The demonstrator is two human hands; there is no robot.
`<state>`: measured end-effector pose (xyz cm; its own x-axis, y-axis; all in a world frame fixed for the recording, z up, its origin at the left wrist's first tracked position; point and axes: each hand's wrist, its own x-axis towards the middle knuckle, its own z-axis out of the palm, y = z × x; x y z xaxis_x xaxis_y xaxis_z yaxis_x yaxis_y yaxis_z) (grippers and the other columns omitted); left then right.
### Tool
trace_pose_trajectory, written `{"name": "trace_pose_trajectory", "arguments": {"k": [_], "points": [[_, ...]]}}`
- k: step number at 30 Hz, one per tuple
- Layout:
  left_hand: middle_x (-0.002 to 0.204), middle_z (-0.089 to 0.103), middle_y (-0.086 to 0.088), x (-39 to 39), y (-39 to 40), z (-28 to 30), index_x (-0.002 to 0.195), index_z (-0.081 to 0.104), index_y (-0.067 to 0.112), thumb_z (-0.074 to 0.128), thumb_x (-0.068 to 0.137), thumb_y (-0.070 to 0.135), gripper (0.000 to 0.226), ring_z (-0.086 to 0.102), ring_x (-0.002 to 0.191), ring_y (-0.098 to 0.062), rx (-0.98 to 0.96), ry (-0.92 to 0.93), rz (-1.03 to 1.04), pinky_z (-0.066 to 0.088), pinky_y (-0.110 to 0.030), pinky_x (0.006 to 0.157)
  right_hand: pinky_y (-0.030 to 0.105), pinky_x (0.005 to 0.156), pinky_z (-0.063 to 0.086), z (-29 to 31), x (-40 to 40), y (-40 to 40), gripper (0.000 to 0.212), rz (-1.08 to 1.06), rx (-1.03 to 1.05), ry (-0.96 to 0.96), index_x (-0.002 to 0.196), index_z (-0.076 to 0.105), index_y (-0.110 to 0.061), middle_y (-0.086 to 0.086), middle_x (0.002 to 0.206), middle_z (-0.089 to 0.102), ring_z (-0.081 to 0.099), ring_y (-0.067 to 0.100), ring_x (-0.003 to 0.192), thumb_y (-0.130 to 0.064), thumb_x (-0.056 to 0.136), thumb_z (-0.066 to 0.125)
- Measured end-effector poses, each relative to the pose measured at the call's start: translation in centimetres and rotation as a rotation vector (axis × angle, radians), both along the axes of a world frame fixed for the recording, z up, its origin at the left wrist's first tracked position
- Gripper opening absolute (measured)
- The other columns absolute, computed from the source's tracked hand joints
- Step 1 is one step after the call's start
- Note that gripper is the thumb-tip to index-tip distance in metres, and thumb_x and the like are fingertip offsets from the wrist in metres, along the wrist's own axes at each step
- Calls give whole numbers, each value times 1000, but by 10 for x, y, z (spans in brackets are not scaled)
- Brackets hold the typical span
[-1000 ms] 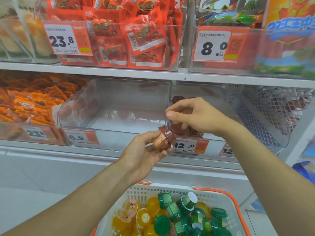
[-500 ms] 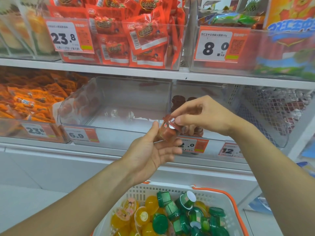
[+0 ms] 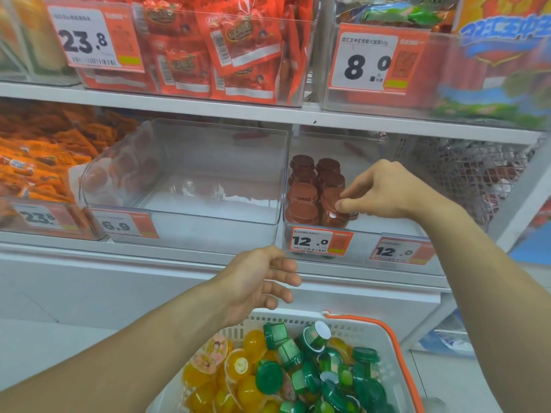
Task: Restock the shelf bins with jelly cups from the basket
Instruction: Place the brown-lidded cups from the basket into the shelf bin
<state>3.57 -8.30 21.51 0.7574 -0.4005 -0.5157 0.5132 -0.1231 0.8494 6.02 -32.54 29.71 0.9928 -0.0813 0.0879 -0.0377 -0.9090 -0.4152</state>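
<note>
Shop shelving filled the view, with red snack packets (image 3: 238, 55) in the top bins and orange packets (image 3: 38, 162) at the left of the middle shelf (image 3: 208, 113). On that middle shelf, the clear bin tagged 12.0 (image 3: 387, 228) held two rows of brown jelly cups (image 3: 304, 192) along its left side, stacked two high, with bare floor to their right. The right hand (image 3: 387, 189) reached over the bin's front wall, its thumb and fingertips (image 3: 343, 205) pinched on the lid of the front brown cup (image 3: 335, 217), which sat at the near end of the right-hand row; whether it had been let go could not be told. The left hand (image 3: 259, 281) hung just above the basket (image 3: 390, 338), fingers loosely curled and holding nothing.

The neighbouring clear bin tagged 6.9 (image 3: 185, 210) appeared empty. In the white basket with the orange rim lay a heap of green-lidded cups (image 3: 328, 368) and yellow-orange jelly cups (image 3: 238, 380), and no brown ones could be seen among them. By this showing the brown bin was partly filled, and the green and yellow cups were not yet shelved, so most of the restocking seemed left to do.
</note>
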Motion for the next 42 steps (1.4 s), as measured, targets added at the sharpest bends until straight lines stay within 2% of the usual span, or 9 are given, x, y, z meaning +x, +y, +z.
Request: {"name": "trace_pose_trajectory", "arguments": {"k": [5, 15, 21, 28, 30, 33, 37, 40, 42], "points": [[85, 71, -12, 0, -2, -3, 101, 64, 4, 45, 102, 26, 30, 59, 56, -21, 16, -7, -34, 37, -26, 46, 19, 81, 42, -7, 2, -1, 22, -2, -71, 74, 89, 82, -25, -10, 84, 74, 59, 3, 88, -41, 73, 82], [85, 72, -11, 0, -1, -8, 102, 63, 4, 46, 101, 25, 27, 59, 57, -21, 45, -3, -68, 37, -27, 49, 20, 83, 41, -14, 5, 0, 35, 15, -106, 140, 103, 79, -24, -6, 102, 75, 61, 7, 92, -44, 75, 83], [85, 73, -11, 0, -3, -14, 103, 65, 3, 48, 101, 26, 28, 61, 59, -21, 76, -2, -88, 38, -27, 49, 21, 78, 41, -17, 7, -3, 35, 38, -97, 155, 106, 78, -24, -4, 105, 75, 56, -7, 69, -46, 79, 80], [86, 74, -10, 2, -4, -24, 99, 65, 5, 49, 99, 26, 26, 62, 58, -21, 132, -15, -111, 39, -26, 48, 21, 81, 40, -22, 6, -3, 39, 49, -123, 126, 111, 76, -22, -1, 112, 74, 60, 11, 88, -45, 80, 79], [86, 73, -10, 2, -5, -27, 98, 65, 5, 49, 99, 25, 25, 62, 59, -22, 150, -21, -120, 39, -26, 48, 20, 82, 40, -21, 3, 0, 39, 51, -180, 69, 112, 76, -20, 0, 110, 74, 61, 11, 86, -44, 81, 78], [85, 72, -10, -1, -7, -33, 97, 64, 6, 48, 99, 24, 25, 62, 58, -21, 198, -60, -140, 39, -26, 47, 23, 75, 42, -18, -4, 12, 18, 52, -166, -314, 94, 77, -19, -8, 79, 66, 58, 12, 72, -33, 85, 73], [89, 73, -11, 3, -1, -67, 95, 61, 7, 49, 98, 24, 21, 65, 61, -24, 505, -321, -353, 43, -26, 50, 28, 65, 42, -38, -26, 60, 12, 232, -12, -726, 73, 67, -16, -4, 72, 54, 48, 11, 63, -23, 82, 65], [81, 70, -10, -2, 18, -106, 95, 64, 4, 49, 97, 26, 26, 65, 70, -26, 837, -446, -583, 45, -27, 57, 28, 63, 40, -92, -42, 102, 16, 390, 13, -557, 73, 61, -17, -7, 73, 49, 46, 12, 65, -26, 85, 63], [79, 60, -7, -13, 39, -148, 87, 59, 9, 49, 98, 25, 22, 57, 78, -21, 995, -429, -708, 45, -30, 69, 34, 69, 49, -146, -49, 117, 16, 457, -76, -174, 82, 63, -17, -2, 80, 58, 56, 19, 74, -31, 88, 60]]}}
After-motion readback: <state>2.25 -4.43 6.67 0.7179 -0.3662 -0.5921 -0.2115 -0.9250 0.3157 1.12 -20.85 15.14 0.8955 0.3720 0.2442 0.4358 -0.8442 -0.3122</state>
